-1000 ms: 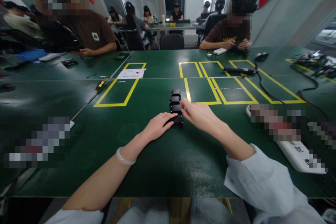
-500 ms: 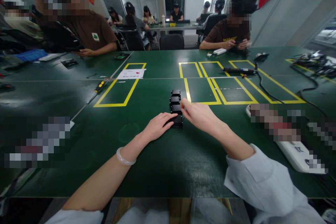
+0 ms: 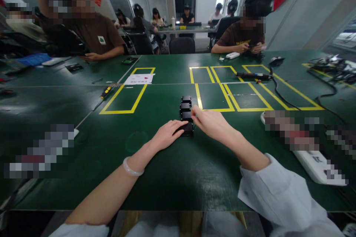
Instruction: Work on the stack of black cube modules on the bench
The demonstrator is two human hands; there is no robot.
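A line of several small black box-shaped blocks (image 3: 186,106) runs away from me on the green table, with small bumps along their sides. My left hand (image 3: 167,133) lies at the nearest black block (image 3: 188,130), its forefinger across the top and its thumb at the near side, holding it. My right hand (image 3: 207,120) is closed in a pinch at the right of the row, beside the second-nearest block (image 3: 187,115). Whatever is between those fingertips is hidden or too small to name.
Yellow tape rectangles (image 3: 116,112) mark the green table (image 3: 167,189). A yellow-black screwdriver (image 3: 106,92) and a paper sheet (image 3: 139,79) lie left. On the right are a white power strip (image 3: 314,163), a black cylindrical tool (image 3: 253,76) and cables (image 3: 330,67). Co-workers sit across the table.
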